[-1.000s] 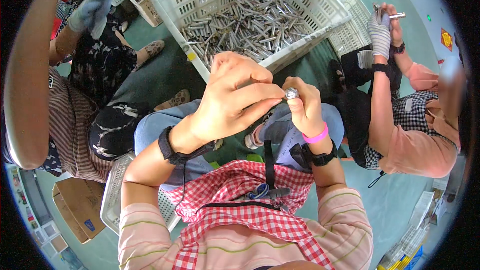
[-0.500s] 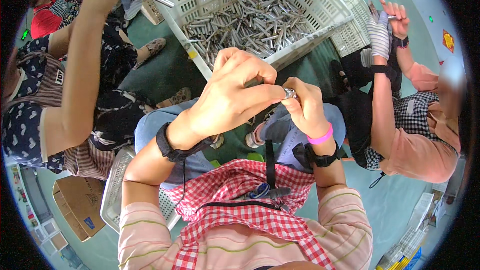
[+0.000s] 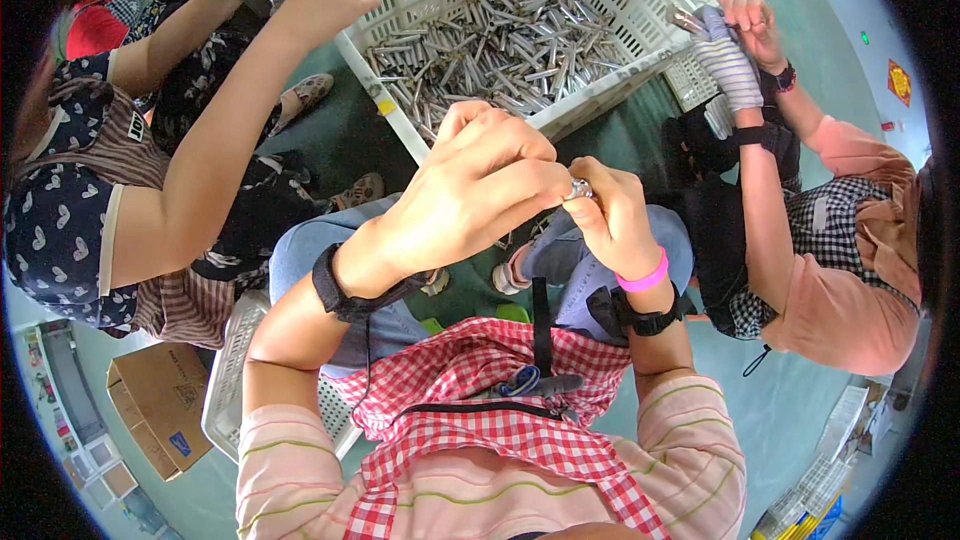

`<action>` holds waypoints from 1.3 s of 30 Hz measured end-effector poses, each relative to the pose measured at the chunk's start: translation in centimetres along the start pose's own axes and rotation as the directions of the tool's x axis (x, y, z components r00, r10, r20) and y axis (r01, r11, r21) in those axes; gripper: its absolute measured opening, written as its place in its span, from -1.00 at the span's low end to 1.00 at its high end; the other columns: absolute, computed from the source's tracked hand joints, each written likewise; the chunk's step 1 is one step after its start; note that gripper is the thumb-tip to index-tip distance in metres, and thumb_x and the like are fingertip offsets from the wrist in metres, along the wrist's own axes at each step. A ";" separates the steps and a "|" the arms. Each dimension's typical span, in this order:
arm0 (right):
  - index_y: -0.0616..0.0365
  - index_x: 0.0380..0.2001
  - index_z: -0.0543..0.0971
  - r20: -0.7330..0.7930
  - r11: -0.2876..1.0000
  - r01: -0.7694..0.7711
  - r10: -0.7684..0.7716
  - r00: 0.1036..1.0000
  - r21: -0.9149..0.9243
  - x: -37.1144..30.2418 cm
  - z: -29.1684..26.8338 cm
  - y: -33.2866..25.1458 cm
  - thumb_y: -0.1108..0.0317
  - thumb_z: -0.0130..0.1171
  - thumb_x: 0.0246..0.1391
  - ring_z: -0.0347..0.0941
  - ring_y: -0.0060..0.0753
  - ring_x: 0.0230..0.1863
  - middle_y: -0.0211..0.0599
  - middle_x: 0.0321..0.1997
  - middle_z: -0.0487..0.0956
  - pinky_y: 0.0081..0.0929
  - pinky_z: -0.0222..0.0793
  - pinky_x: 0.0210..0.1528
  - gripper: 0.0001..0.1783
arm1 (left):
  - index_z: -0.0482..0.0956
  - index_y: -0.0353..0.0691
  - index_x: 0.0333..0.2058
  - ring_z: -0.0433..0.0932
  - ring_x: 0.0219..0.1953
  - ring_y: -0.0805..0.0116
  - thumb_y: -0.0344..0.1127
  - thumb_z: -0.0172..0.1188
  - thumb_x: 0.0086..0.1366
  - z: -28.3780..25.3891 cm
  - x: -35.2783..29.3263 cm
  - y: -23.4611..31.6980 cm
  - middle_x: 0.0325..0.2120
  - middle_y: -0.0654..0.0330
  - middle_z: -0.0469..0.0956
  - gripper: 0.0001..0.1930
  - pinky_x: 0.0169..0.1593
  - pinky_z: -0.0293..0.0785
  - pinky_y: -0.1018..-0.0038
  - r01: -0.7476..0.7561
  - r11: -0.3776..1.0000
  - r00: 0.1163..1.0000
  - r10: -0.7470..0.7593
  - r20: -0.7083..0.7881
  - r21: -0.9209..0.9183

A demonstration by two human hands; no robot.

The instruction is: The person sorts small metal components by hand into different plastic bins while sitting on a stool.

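Observation:
Both hands meet above my lap, in front of the white crate. A small shiny metal piece shows between them; its full shape is covered by my fingers. My right hand is closed round it, thumb and forefinger pinching. The bent fingers of my left hand reach to the same piece, thumb side down and fingertips against it. Just beyond, the white slotted crate holds many slim silvery metal tubes in a loose heap.
Left of me a co-worker's arm reaches toward the crate's left corner. At the right another co-worker's gloved hand holds metal pieces. A white basket and a cardboard box stand on the floor behind at left.
My hands stay nearly in place on the metal piece. The left co-worker's bare arm has swung right, toward the crate; the right co-worker's hands have shifted left.

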State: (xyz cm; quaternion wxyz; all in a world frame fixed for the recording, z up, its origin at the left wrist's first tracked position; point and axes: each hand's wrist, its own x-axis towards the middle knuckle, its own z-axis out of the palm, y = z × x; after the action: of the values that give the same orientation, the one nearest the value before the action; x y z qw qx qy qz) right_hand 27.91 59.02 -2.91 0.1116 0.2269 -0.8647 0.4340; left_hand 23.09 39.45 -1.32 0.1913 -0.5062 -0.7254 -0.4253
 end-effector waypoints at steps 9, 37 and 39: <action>0.16 -0.53 0.41 0.034 1.000 -0.004 0.006 0.999 -0.031 -0.2 0.4 0.3 0.09 0.15 0.02 0.41 -0.06 -0.59 -0.17 -0.64 0.41 -0.30 0.27 -0.56 -0.66 | 0.58 -0.11 -0.40 0.41 -0.32 0.41 -0.34 0.23 -0.20 -1.4 0.6 0.5 -0.41 0.37 0.41 -0.74 -0.10 0.24 0.33 -0.092 0.979 0.992 0.076 0.096 0.180; 0.14 -0.49 0.43 0.042 0.999 -0.022 0.021 0.999 0.024 0.4 -1.3 0.1 0.13 0.14 0.02 0.45 -0.05 -0.53 -0.16 -0.55 0.49 -0.27 0.33 -0.53 -0.71 | 0.38 -0.25 -0.37 0.37 -0.30 0.28 -0.51 0.15 0.13 -0.4 2.1 -0.1 -0.37 0.18 0.37 -0.88 -0.14 0.30 0.42 0.473 0.772 0.871 -0.338 0.356 -0.424; 0.14 -0.47 0.44 0.060 0.995 -0.078 0.074 0.995 0.067 -0.2 -1.3 -0.8 0.12 0.14 0.01 0.45 -0.05 -0.54 -0.15 -0.57 0.48 -0.27 0.32 -0.53 -0.71 | 0.38 -0.24 -0.37 0.36 -0.30 0.28 -0.47 0.15 0.14 -0.4 1.3 0.3 -0.37 0.18 0.36 -0.89 -0.14 0.29 0.42 0.478 0.758 0.868 -0.333 0.367 -0.444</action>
State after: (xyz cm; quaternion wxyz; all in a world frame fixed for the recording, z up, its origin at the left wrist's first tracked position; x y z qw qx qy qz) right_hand 28.48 59.68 -1.64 0.0619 0.2099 -0.8600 0.4611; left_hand 22.75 39.90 -0.09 -0.1499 -0.4198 -0.6943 -0.5651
